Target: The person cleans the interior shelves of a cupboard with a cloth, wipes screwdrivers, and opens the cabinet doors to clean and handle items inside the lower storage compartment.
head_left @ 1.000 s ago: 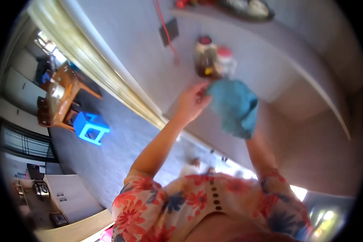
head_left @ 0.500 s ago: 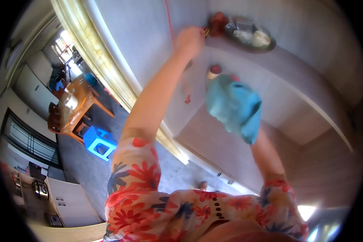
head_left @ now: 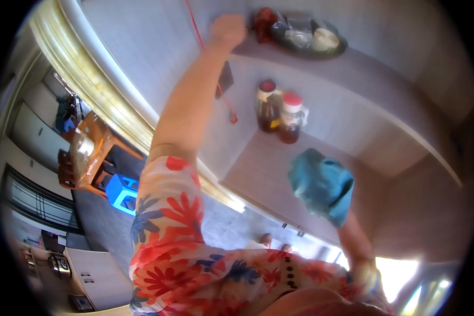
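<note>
My right hand (head_left: 348,227) holds a bunched teal cloth (head_left: 321,184), which covers most of its fingers. The cloth hangs in front of the lower shelf (head_left: 258,152) of the cabinet. High at the left, my left hand (head_left: 229,30) is curled closed beside the upper shelf (head_left: 353,68); what is in its fingers, if anything, is hidden. Close to that hand sits a dark red object (head_left: 264,23), blurred. Next to it lies a dark oval tray (head_left: 338,51) with plastic-wrapped items and a pale round one.
A dark jar (head_left: 268,113) with a dark red lid and a jar (head_left: 289,124) with a pinkish-red lid and white handle stand on the lower shelf. A red cord (head_left: 196,26) hangs at left. Beyond are a wooden table (head_left: 97,158) and a blue stool (head_left: 122,194).
The teal cloth has moved down and slightly right with my right hand, uncovering the two jars. My left hand appears higher and farther left as the view shifts.
</note>
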The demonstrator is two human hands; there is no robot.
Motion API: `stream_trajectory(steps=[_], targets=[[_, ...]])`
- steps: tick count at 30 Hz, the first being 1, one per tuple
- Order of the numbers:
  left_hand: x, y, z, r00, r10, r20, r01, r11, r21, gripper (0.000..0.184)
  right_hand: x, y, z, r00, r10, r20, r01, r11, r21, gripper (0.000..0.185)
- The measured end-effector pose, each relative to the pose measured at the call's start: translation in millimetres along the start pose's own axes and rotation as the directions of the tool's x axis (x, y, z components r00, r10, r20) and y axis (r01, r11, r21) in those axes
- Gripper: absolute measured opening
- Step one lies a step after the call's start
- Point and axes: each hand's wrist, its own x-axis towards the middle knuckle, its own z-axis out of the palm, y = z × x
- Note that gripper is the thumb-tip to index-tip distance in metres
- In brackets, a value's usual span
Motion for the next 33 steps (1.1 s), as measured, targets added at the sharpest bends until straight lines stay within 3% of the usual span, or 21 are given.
stream_trajectory(steps=[8,12,15,18,21,24,27,29,30,32,33], targets=[[-9,-17,-8,0.996,-0.071,0.050,0.070,0.998,0.008,0.025,-16,-9,0,0.988,0.129,0.090,-0.143,0.975,0.171,0.030],[-6,-18,-9,0.994,-0.047,0.099,0.043,0.998,0.036,0.023,-22,-6,4,0.998,-0.004,0.058,0.003,1.000,0.030,0.033],[-14,-4,-21,0.985,-0.071,0.154,0.064,0.997,0.047,0.026,-21,-1,-13,0.999,0.022,0.023,-0.023,0.999,0.025,0.035],[-22,4,-16,0.983,-0.075,0.165,0.066,0.996,0.061,0.030,-18,0,-4,0.984,0.067,0.167,-0.081,0.994,0.074,0.037],[-18,3,-2,0.948,-0.181,0.262,0.199,0.979,-0.044,0.033,-22,-2,-3,0.984,0.088,0.153,-0.094,0.995,0.036,0.039],[-19,0,10,0.971,-0.199,0.136,0.208,0.977,-0.050,0.034,-23,-3,-7,0.987,0.054,0.150,-0.046,0.997,-0.057,0.039],[-47,-2,-17,0.963,-0.177,0.202,0.214,0.961,-0.177,0.030,-24,-9,6,0.983,0.109,0.149,-0.113,0.993,0.020,0.038],[-77,-15,0,0.940,-0.302,0.162,0.341,0.786,-0.516,0.027,-15,-12,16,0.870,-0.141,0.473,0.267,0.941,-0.210,0.035],[-97,-17,6,0.915,-0.369,0.162,0.378,0.649,-0.660,0.026,-11,-10,24,0.876,-0.150,0.458,0.268,0.942,-0.203,0.029],[-166,0,-11,0.894,-0.294,0.338,0.399,0.182,-0.899,0.016,-1,-6,42,0.888,-0.169,0.427,0.271,0.944,-0.190,0.019],[-198,14,-11,0.878,-0.297,0.376,0.404,0.037,-0.914,0.016,26,-14,51,0.722,-0.210,0.659,0.391,0.910,-0.138,0.016]])
